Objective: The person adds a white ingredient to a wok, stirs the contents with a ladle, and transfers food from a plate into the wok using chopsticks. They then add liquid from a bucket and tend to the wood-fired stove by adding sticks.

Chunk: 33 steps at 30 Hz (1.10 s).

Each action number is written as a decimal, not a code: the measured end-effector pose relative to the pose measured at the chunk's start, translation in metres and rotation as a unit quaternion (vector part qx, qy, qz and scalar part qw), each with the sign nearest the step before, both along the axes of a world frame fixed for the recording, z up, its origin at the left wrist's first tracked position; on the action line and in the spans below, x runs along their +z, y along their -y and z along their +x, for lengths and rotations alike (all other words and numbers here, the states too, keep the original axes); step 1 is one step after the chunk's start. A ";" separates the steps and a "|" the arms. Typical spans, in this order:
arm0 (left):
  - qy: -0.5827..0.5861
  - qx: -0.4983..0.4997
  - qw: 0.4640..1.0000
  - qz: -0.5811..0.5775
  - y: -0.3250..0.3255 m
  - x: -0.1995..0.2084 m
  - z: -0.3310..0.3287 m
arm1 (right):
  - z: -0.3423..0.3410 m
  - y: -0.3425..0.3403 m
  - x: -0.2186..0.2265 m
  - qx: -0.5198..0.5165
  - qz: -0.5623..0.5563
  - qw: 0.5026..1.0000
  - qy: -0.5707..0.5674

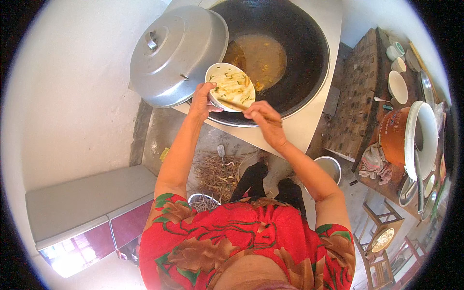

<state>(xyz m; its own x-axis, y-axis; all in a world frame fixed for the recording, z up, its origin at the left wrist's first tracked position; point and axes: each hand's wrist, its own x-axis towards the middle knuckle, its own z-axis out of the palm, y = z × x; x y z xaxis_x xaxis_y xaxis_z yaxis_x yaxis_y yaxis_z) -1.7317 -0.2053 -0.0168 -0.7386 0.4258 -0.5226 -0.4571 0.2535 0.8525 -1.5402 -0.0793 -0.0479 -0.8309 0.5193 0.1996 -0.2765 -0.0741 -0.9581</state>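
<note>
Liquid (266,50) lies in the wok (311,53); a bowl (216,72) is over its near-left part, a pot lid (179,58) across its left rim, a bucket (394,137) to its right, straw (217,176) on the floor (354,199) before it.

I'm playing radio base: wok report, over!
Left hand holds white bowl over wok. Right hand holds brown utensil at bowl. Metal lid overlaps wok's left side.

We have a white bowl (227,83), mouth facing us, exact tilt unclear, yellow and green bits inside, over the wok's near-left rim by the counter's (302,128) near edge. Thin brown utensil (232,103) slants, left end at the bowl; type unclear. Wok (308,60): black, round, set in the counter, brownish liquid and yellow bits pooled inside.
</note>
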 end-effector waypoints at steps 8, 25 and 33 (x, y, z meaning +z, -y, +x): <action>-0.057 -0.014 0.997 -0.059 -0.010 0.006 -0.001 | -0.001 -0.064 -0.038 -0.130 -0.220 0.967 -0.009; 0.036 0.049 0.996 0.071 -0.008 0.002 0.037 | 0.057 -0.059 -0.036 -0.242 -0.429 0.868 -0.064; 0.111 0.114 0.966 0.206 -0.003 0.022 0.078 | 0.078 -0.057 -0.048 -0.327 -0.193 0.924 0.056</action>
<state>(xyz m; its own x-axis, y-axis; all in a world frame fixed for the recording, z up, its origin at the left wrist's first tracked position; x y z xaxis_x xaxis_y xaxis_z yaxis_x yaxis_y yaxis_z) -1.6536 -0.2027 0.0048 -0.7275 0.4699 -0.4999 -0.6436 -0.2148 0.7346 -1.4624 -0.0226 -0.0955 -0.3195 0.9316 -0.1733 -0.2846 -0.2688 -0.9202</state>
